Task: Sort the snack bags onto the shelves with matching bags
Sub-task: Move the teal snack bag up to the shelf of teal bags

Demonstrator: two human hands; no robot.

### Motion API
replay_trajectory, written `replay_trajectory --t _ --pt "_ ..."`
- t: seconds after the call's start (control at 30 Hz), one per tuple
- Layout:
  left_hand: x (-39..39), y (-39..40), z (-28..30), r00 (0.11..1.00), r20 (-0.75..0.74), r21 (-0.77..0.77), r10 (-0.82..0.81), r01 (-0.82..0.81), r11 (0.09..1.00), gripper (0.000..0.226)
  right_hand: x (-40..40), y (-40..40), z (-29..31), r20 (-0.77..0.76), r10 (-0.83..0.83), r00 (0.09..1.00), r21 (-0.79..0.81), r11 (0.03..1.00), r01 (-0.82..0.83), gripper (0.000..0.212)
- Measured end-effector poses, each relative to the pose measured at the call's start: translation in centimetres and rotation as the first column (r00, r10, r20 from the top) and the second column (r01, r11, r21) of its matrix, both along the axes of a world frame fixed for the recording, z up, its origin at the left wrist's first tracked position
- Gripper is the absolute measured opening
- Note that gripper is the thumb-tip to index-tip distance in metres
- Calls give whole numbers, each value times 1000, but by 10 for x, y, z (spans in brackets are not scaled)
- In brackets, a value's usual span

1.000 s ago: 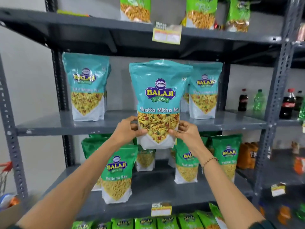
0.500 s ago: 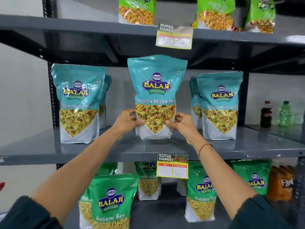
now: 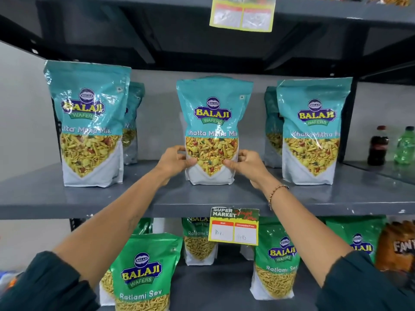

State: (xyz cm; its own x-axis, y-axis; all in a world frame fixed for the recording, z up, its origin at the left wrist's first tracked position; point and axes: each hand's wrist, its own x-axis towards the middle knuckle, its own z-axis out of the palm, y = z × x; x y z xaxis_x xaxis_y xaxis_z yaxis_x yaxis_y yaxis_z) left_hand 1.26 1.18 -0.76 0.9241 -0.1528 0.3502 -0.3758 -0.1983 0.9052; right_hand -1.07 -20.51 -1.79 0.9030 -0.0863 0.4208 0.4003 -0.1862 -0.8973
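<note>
A teal Khatta Mitha Mix bag stands upright on the middle of the grey shelf. My left hand grips its lower left side and my right hand grips its lower right side. Matching teal bags stand to the left and to the right, each with another bag partly hidden behind it.
Green Ratlami Sev bags fill the shelf below. A yellow price tag hangs from the shelf edge, and another tag hangs from the shelf above. Soda bottles stand at the far right, and an orange bag sits at the lower right.
The teal bag has gone from in front of the shelves into the gap between the other teal bags, its base now down on the shelf. The view has moved closer.
</note>
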Motion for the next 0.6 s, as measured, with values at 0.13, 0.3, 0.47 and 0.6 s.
replay_trajectory --t 0.13,0.3,0.47,0.6 --pt "0 0 -1 1000 1 12 -12 12 1000 53 1 1 0 5 -2 1000 -16 1000 2 30" --pt "-2 -2 -3 999 34 98 1 -5 995 32 0 3 -3 6 -5 1000 -26 1000 6 33" --pt "-8 -8 -4 999 39 75 18 -21 997 25 -6 3 -4 22 -32 999 -15 999 32 39" --pt "-10 -9 -3 999 34 101 16 -20 995 33 -9 2 -4 12 -19 1000 -33 999 19 36"
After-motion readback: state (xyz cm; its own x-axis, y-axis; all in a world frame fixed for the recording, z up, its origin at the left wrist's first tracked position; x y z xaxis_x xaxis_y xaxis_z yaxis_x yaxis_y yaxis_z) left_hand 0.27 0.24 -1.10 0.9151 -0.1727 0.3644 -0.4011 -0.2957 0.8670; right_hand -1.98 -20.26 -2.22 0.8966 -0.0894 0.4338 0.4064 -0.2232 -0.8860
